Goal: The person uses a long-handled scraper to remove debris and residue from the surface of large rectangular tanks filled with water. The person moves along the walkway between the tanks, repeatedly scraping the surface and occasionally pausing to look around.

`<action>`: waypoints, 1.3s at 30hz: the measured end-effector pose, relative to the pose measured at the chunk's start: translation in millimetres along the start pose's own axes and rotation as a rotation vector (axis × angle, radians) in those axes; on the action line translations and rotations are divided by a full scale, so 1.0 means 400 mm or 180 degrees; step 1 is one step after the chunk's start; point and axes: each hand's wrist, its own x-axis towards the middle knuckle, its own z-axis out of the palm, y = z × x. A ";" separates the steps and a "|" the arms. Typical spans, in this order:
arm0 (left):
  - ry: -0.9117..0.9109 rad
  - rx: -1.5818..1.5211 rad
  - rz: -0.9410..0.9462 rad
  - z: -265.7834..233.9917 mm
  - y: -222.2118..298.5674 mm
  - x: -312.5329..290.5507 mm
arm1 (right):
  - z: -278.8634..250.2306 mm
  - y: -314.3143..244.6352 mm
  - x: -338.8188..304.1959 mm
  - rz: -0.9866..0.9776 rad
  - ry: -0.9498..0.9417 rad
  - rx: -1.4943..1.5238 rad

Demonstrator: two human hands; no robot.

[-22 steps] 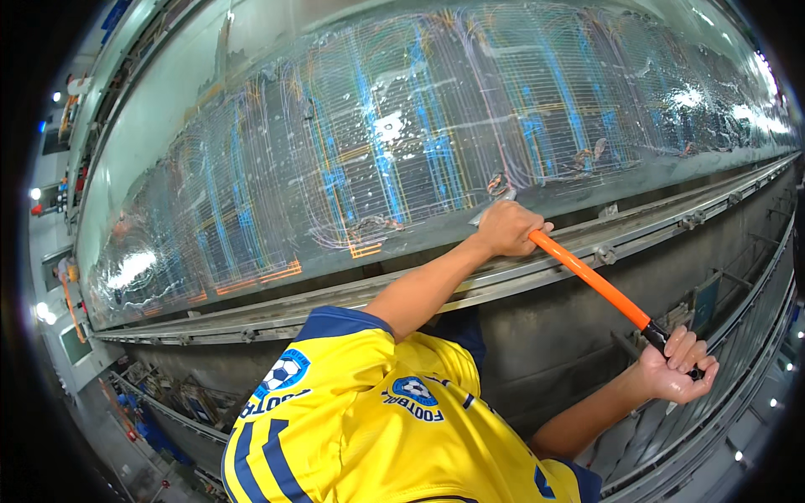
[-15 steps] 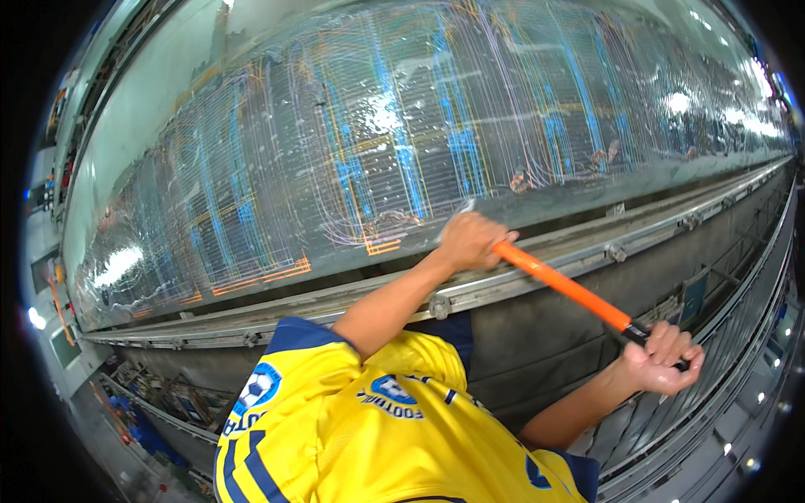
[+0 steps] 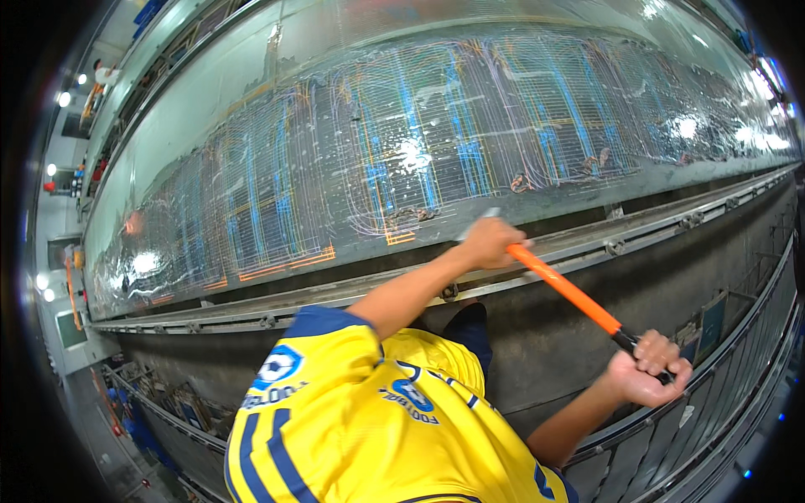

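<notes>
Nearest is the wearer's yellow shirt (image 3: pixel 402 419) with navy stripes and sleeve edges. To its right, the right hand (image 3: pixel 650 369) has its fingers wrapped around the black lower end of an orange-handled tool (image 3: pixel 570 291). The tool slants up and leftward to the left hand (image 3: pixel 493 244), whose fingers are closed around its upper end, above the near edge of the worktop. A short pale tip shows past the knuckles; whether it touches anything I cannot tell. A metal rail (image 3: pixel 654 235) runs along that edge. Beyond, a glossy dark sheet (image 3: pixel 335 168) with blue bands and thin coloured lines lies over the long, pale green worktop (image 3: pixel 189 138). Far off at upper left, another person (image 3: pixel 106 75) appears, small and blurred.
</notes>
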 end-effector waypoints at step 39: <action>0.0999 0.0398 0.0038 -0.441 0.063 -0.004 | 0.352 0.193 -0.125 -0.0181 -0.2514 0.0500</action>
